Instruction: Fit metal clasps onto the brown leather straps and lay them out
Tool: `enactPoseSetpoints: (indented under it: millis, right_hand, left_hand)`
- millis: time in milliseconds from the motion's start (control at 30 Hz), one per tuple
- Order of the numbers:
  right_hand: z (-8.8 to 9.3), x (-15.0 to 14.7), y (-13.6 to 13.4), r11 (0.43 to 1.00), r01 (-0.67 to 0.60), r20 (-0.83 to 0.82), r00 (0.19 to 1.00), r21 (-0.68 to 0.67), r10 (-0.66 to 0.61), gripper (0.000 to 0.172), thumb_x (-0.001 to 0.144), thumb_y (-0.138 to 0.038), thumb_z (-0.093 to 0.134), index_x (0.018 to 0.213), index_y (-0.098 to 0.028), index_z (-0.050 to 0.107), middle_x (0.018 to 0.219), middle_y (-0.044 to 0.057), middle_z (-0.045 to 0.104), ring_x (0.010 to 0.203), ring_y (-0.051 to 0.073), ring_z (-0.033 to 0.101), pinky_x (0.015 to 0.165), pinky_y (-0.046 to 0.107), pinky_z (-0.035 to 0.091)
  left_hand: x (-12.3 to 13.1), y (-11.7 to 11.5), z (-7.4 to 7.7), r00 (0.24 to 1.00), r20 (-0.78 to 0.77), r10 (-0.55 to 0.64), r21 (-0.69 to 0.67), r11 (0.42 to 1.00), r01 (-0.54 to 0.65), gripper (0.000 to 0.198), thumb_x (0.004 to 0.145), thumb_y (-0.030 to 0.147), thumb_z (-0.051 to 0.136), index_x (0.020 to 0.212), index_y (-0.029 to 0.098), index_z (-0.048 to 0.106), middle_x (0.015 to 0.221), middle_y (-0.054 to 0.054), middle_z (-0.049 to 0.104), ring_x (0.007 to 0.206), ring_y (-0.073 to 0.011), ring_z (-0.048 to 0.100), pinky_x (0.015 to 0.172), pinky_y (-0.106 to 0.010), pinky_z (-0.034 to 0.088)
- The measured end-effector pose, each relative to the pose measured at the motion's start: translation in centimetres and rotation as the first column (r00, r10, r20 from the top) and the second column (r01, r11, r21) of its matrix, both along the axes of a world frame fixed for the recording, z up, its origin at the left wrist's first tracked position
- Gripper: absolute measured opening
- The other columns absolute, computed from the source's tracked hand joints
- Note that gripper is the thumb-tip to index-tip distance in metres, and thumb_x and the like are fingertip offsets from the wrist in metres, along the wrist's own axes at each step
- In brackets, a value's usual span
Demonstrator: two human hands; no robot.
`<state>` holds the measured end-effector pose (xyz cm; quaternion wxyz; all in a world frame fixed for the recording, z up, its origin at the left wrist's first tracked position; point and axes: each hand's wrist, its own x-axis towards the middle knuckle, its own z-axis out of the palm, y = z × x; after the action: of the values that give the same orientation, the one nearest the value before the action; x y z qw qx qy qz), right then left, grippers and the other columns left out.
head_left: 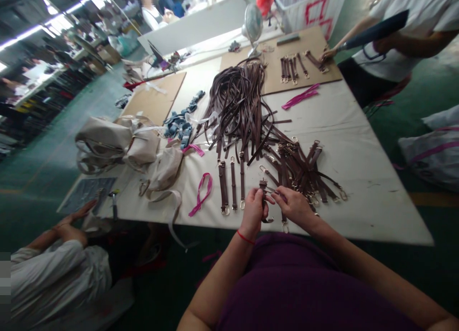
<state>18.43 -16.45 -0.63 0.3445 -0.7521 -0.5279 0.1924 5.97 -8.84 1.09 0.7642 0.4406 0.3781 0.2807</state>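
My left hand (254, 207), with a red string round the wrist, is closed on a short brown strap (263, 183) that has metal fittings. Close beside it, my right hand (294, 207) pinches something thin and dark against the strap; its kind is too small to tell. Under and beyond my right hand spreads a pile of short brown straps (304, 171) with gold-coloured clasps. Left of my hands, several such straps (233, 185) lie side by side. Further up the table is a large heap of long, narrow brown straps (236, 101).
Beige bags (103, 139) and blue pieces (179, 125) lie on the white table (376, 192) to the left. Pink ribbons (201, 194) lie nearby. A fan (252, 25) stands at the back. Co-workers sit at left and right, one by a brown board (308, 41) with straps.
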Motion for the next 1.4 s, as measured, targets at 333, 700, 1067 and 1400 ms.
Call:
enactPoseSetpoints:
  millis: [333,700,1067,1400]
  right_hand:
    - [0.7,-0.7,0.4,0.995,0.073,-0.074,0.994,-0.074,-0.078,0.033,0.092,-0.046,0.044,0.076,-0.020,0.057,0.064,0.002,0.059,0.058,0.015,0.052,0.056,0.025,0.030]
    - [0.0,-0.6,1.1,0.998,0.061,-0.274,0.959,-0.032,-0.067,0.037,0.091,-0.051,0.045,0.070,-0.021,0.051,0.055,-0.003,0.048,0.052,0.013,0.045,0.052,0.024,0.030]
    - [-1.4,-0.1,0.8,0.998,0.036,-0.454,0.891,0.053,-0.008,0.038,0.092,-0.052,0.045,0.072,-0.020,0.050,0.059,-0.005,0.042,0.056,0.012,0.041,0.054,0.024,0.032]
    - [0.0,0.3,1.2,0.983,0.159,-0.597,0.799,0.096,-0.071,0.035,0.091,-0.053,0.047,0.080,-0.020,0.052,0.058,-0.006,0.038,0.052,0.010,0.037,0.049,0.023,0.030]
  left_hand:
    - [0.5,-0.8,-0.1,0.998,-0.057,0.028,0.079,0.997,-0.023,0.023,0.090,0.043,0.048,0.088,0.021,0.042,0.066,0.005,0.059,0.033,-0.0037,0.037,0.030,-0.015,0.021]
    - [0.5,-0.7,0.1,1.000,0.003,0.011,0.067,0.998,-0.011,0.019,0.091,0.038,0.046,0.088,0.020,0.041,0.066,0.004,0.059,0.033,-0.0030,0.034,0.031,-0.015,0.020]
    - [0.3,-0.3,0.2,1.000,0.029,0.002,-0.011,1.000,-0.001,0.023,0.089,0.042,0.049,0.088,0.020,0.042,0.070,0.002,0.062,0.032,-0.0025,0.035,0.032,-0.016,0.020]
    - [0.4,-0.3,0.1,0.999,0.005,0.036,-0.060,0.998,-0.035,0.023,0.084,0.038,0.055,0.091,0.020,0.043,0.076,0.000,0.064,0.044,-0.0052,0.047,0.038,-0.015,0.032]
